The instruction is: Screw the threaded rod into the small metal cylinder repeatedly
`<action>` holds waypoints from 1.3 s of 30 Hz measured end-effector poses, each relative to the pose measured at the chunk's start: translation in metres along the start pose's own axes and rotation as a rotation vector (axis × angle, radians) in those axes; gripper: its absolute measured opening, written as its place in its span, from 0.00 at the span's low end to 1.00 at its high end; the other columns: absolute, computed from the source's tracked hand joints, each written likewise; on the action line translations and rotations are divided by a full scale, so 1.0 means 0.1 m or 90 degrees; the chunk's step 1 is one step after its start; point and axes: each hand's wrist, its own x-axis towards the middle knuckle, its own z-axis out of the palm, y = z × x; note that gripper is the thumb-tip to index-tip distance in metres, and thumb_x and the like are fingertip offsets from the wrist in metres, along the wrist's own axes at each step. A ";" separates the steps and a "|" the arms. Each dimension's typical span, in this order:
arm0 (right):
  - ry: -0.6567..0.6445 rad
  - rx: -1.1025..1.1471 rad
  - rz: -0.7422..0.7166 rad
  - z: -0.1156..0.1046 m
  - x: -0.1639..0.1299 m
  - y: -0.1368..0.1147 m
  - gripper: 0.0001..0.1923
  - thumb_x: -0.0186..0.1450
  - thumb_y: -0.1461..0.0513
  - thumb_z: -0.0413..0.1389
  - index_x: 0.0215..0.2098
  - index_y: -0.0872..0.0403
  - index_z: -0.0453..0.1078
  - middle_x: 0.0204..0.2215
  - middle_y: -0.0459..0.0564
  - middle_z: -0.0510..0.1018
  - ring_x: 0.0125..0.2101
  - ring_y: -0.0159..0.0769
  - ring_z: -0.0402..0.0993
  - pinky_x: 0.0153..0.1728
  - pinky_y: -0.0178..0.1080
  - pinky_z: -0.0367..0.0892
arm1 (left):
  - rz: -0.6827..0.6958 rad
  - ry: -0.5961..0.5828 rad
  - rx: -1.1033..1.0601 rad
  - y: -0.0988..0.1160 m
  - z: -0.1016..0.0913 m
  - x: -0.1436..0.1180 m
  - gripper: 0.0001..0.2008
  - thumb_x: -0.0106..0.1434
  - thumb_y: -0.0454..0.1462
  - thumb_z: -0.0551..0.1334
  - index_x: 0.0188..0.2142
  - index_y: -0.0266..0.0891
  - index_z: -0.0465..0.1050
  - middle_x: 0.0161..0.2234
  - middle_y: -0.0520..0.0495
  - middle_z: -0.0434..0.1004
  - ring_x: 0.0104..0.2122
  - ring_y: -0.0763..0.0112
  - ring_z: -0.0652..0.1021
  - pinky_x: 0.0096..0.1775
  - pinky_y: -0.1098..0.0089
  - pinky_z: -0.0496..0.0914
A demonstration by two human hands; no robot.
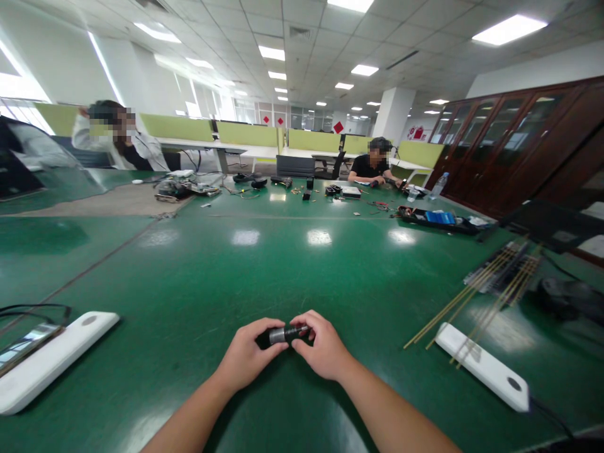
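1. Open-plan office used as an assembly workroom: grid ceiling with recessed light panels (508,28).
2. Rows of desks with lime-green partition screens (246,133).
3. Large green-topped worktop (292,277) strewn with small tools and parts.
4. Dark wooden glass-fronted cabinets (500,135); two seated people working.

One small cylindrical object with a black body and a silver metal band (283,334) lies roughly horizontal just above the green table surface, near its front edge. Its ends are covered; the middle section shows. Finer surface detail cannot be made out.
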 end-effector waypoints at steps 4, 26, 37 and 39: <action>-0.001 -0.010 -0.002 0.00 0.00 -0.01 0.15 0.59 0.67 0.60 0.45 0.50 0.73 0.39 0.47 0.75 0.36 0.36 0.71 0.35 0.37 0.64 | 0.008 -0.010 -0.007 0.01 -0.01 0.00 0.15 0.61 0.42 0.69 0.47 0.45 0.76 0.44 0.47 0.80 0.44 0.61 0.79 0.49 0.63 0.72; -0.017 -0.035 0.003 -0.01 0.02 0.01 0.06 0.62 0.63 0.62 0.38 0.51 0.77 0.35 0.46 0.76 0.36 0.35 0.72 0.37 0.36 0.64 | 0.004 -0.031 0.017 -0.02 0.02 0.00 0.14 0.62 0.42 0.69 0.48 0.48 0.77 0.45 0.49 0.81 0.46 0.62 0.79 0.50 0.64 0.72; -0.006 -0.047 0.008 -0.01 0.02 0.03 0.06 0.62 0.63 0.62 0.38 0.50 0.76 0.34 0.45 0.76 0.34 0.34 0.72 0.36 0.35 0.64 | -0.001 -0.019 0.021 -0.06 0.02 -0.01 0.15 0.61 0.42 0.70 0.48 0.51 0.77 0.45 0.53 0.81 0.46 0.64 0.79 0.51 0.65 0.71; -0.007 -0.047 0.008 -0.01 0.02 0.02 0.06 0.62 0.63 0.62 0.38 0.50 0.76 0.34 0.45 0.76 0.34 0.34 0.71 0.35 0.35 0.64 | -0.002 -0.019 0.023 -0.05 0.02 -0.01 0.15 0.61 0.42 0.70 0.48 0.51 0.77 0.45 0.53 0.81 0.46 0.65 0.79 0.51 0.65 0.71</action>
